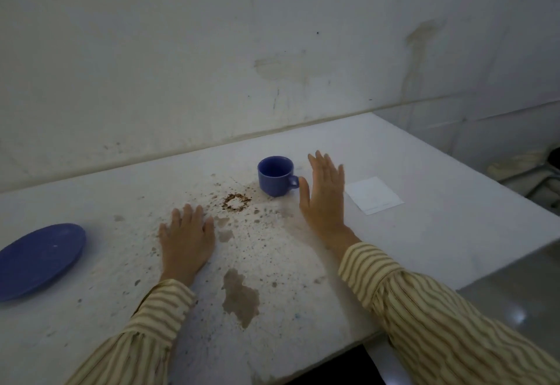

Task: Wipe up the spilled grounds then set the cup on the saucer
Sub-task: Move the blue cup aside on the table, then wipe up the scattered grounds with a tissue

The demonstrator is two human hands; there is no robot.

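Ceramic-looking blue cup (275, 175) upright beside the grounds (236, 202) — likely rigid, chippable; grip the handle. Saucer (39, 259) far left. Left hand (187, 237) flat, right hand (324, 195) spread — both empty.

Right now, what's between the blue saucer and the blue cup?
Head view: left hand flat on the white table, then the ring of brown spilled grounds, between blue saucer and blue cup.

Stained white table (424, 148), marked white wall (212, 51), grey floor (500, 300)
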